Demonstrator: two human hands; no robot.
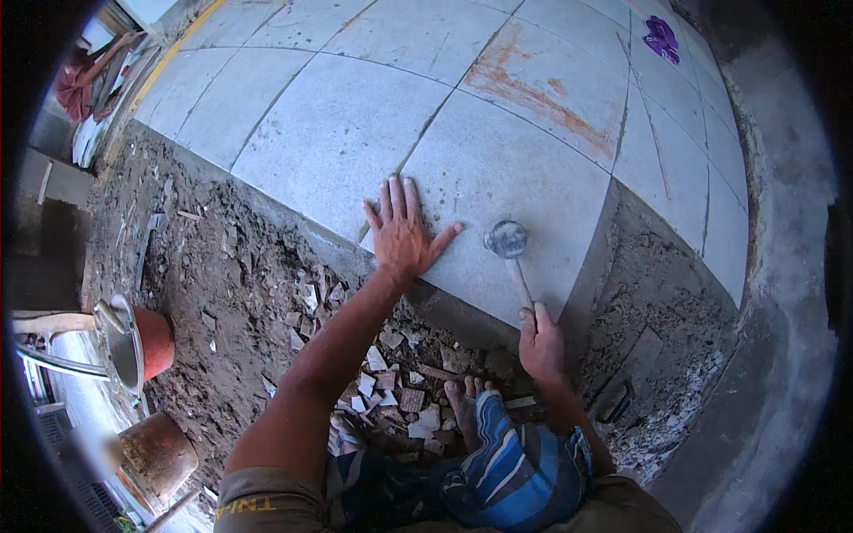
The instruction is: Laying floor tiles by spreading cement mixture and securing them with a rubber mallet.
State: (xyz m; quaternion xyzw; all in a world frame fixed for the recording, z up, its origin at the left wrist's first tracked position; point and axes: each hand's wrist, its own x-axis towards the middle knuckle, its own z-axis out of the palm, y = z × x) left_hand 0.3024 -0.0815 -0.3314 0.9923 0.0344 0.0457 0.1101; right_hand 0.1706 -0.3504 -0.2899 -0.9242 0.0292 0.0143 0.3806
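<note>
My left hand (404,233) lies flat with fingers spread on a large pale floor tile, across the joint between two tiles. In my right hand (543,345) is the handle of a mallet (507,238), its round greyish head over the near corner tile (542,178). Whether the head touches the tile, I cannot tell. This tile's near edges border on wet grey mortar and bare rubble.
Broken tile pieces (382,391) lie by my feet. At left stand a red bucket (158,342) and another bucket (160,457). A dark-handled tool (613,397) rests right, a purple crumpled item (660,41) far right. A person (78,87) sits far left.
</note>
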